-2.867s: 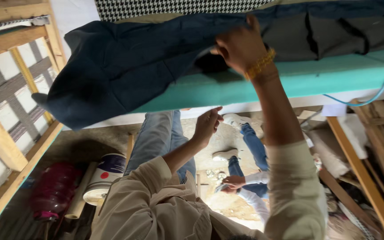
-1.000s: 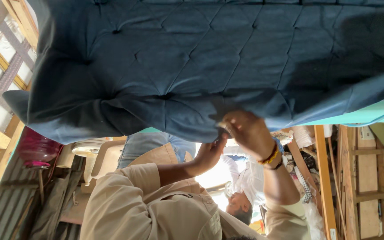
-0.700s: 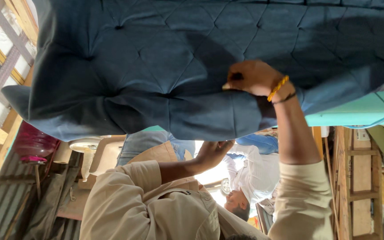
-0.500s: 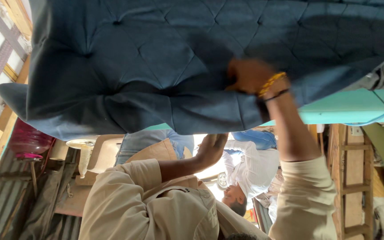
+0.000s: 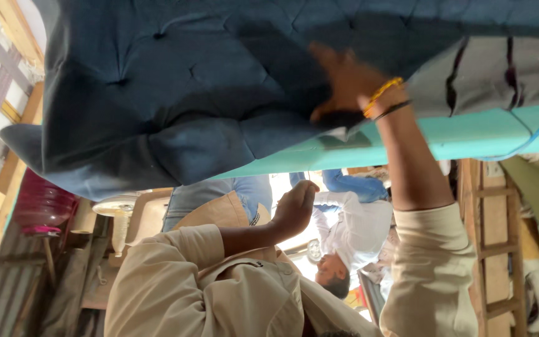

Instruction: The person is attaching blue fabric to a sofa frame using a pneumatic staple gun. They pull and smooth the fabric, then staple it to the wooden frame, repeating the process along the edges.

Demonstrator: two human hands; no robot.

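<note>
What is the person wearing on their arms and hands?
Both arms have beige, loose sleeves pushed up, so the forearms are bare. The sleeve by the right hand ends in a wide cuff. That wrist wears an orange bracelet with a thin black band right next to it. The left hand is bare, with no glove, ring or band showing.

The right hand [image 5: 344,78], at the cloth's lower edge in the middle of the frame a second ago, has climbed and now lies flat and blurred on the blue tufted cloth [image 5: 188,93], upper centre. The left hand [image 5: 294,209] has let go of that edge and hangs curled below it, clear of the cloth. More teal foam [image 5: 469,134] and grey backing [image 5: 494,81] now show at upper right, where the cloth covered them.
</note>
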